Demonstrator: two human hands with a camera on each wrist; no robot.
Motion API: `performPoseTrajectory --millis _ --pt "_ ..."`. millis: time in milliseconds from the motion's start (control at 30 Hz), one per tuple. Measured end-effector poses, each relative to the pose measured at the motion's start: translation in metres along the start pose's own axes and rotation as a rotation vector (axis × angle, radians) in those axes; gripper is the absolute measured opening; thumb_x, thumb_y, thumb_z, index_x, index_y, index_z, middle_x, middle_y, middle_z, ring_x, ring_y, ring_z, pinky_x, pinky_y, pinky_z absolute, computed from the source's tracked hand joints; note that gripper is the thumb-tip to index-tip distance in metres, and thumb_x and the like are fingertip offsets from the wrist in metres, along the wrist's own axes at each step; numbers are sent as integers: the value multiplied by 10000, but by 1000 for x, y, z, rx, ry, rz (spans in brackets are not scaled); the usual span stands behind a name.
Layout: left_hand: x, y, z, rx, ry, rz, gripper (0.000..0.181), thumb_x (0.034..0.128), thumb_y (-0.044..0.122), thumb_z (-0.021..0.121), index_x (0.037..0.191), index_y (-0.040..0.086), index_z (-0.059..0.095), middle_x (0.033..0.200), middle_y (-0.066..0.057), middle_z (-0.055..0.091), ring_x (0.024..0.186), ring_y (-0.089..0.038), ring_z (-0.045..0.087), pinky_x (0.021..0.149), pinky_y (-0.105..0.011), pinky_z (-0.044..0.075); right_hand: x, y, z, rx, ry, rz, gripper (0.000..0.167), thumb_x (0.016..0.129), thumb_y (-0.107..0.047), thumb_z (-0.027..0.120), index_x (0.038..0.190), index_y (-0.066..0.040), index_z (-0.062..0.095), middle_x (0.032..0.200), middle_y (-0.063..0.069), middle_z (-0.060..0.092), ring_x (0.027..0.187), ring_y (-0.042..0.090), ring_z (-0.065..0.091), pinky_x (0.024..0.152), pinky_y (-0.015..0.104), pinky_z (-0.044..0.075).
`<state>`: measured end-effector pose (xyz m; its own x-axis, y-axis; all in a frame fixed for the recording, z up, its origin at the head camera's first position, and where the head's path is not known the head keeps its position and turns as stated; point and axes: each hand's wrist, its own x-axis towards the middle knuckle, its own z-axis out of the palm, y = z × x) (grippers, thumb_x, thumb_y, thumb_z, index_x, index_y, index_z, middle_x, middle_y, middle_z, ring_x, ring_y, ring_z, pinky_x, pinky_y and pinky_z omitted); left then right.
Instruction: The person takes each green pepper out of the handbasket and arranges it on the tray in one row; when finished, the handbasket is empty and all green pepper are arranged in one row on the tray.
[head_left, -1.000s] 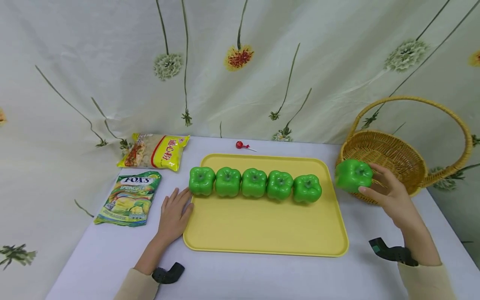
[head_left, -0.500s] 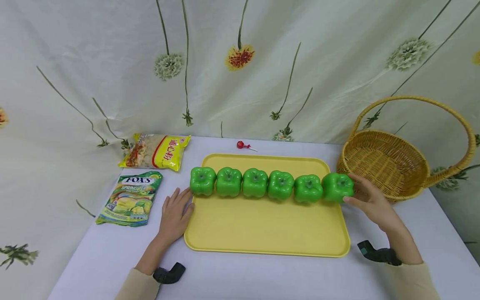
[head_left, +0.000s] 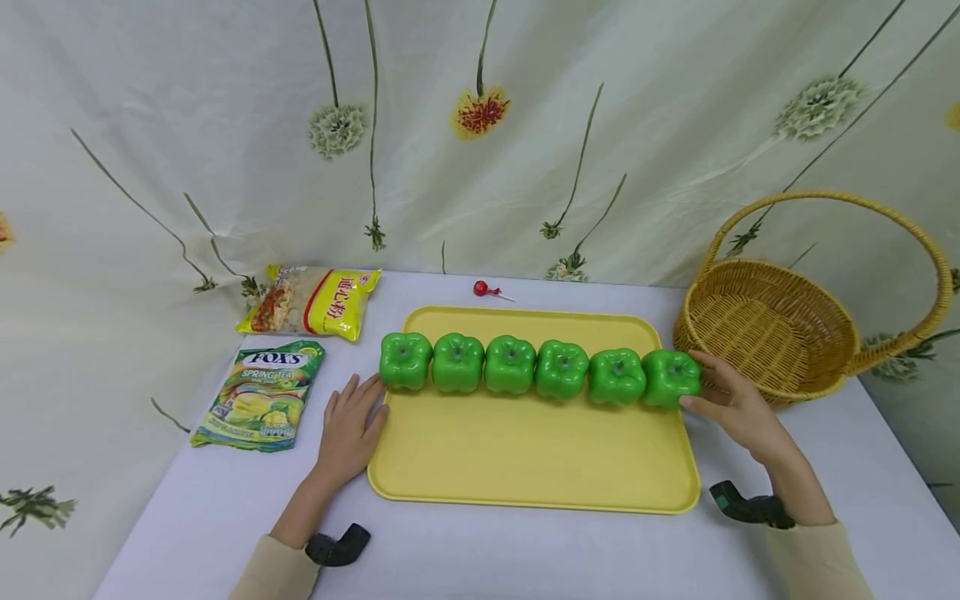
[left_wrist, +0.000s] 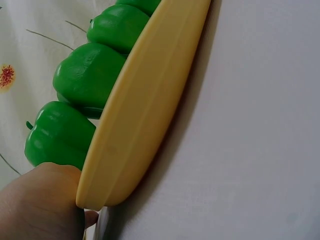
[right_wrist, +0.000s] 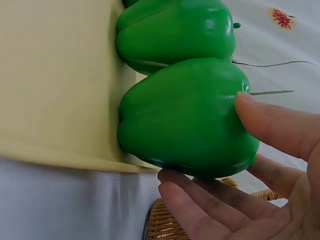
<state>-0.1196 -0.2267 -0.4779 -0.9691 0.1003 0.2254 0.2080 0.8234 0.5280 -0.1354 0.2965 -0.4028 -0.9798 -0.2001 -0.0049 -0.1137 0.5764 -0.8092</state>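
Several green bell peppers stand in a row across the yellow tray [head_left: 532,458], stems up. The rightmost bell pepper [head_left: 670,379] sits at the tray's right side, beside its neighbour [head_left: 617,377]. My right hand [head_left: 742,412] holds that end pepper; in the right wrist view the thumb [right_wrist: 275,122] presses its upper part and the fingers [right_wrist: 205,210] lie along its side. My left hand [head_left: 350,429] rests at the tray's left edge, fingers extended, next to the leftmost bell pepper [head_left: 405,361].
A wicker basket [head_left: 772,333] with a tall handle stands at the right, just behind my right hand. At the left lie a Fox's candy bag [head_left: 258,396] and a yellow-ended food packet [head_left: 311,302]. A red lollipop [head_left: 482,288] lies behind the tray.
My right hand has carried a bell pepper left from in front of the basket and set it at the row's right end, nudging it closer to its neighbour. The left hand stays put.
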Motion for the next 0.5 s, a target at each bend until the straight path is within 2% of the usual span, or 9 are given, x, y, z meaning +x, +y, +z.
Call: performPoseTrajectory --millis 133,367,500 --pt "0 2 -1 -1 -19 -15 455 996 144 479 1425 -6 457 1502 -217 419 1447 -482 204 1148 -678 59 0 0 1 1 4 0 699 954 -148 632 1527 -22 253 1413 326 414 1219 516 498 839 98 443" --pt "0 1 0 4 -18 -16 450 997 141 481 1421 -8 462 1499 -217 424 1444 -480 209 1143 -683 66 -2 1 4 30 15 -18 736 939 -110 646 1538 -24 227 1427 339 383 1240 516 474 833 27 413" --pt "0 0 0 -1 -32 -25 461 1000 155 476 1434 0 450 1510 -209 413 1455 -472 195 1151 -673 52 -3 -1 4 15 4 -13 756 941 -127 647 1545 -27 202 1422 355 382 1208 541 500 832 115 483"
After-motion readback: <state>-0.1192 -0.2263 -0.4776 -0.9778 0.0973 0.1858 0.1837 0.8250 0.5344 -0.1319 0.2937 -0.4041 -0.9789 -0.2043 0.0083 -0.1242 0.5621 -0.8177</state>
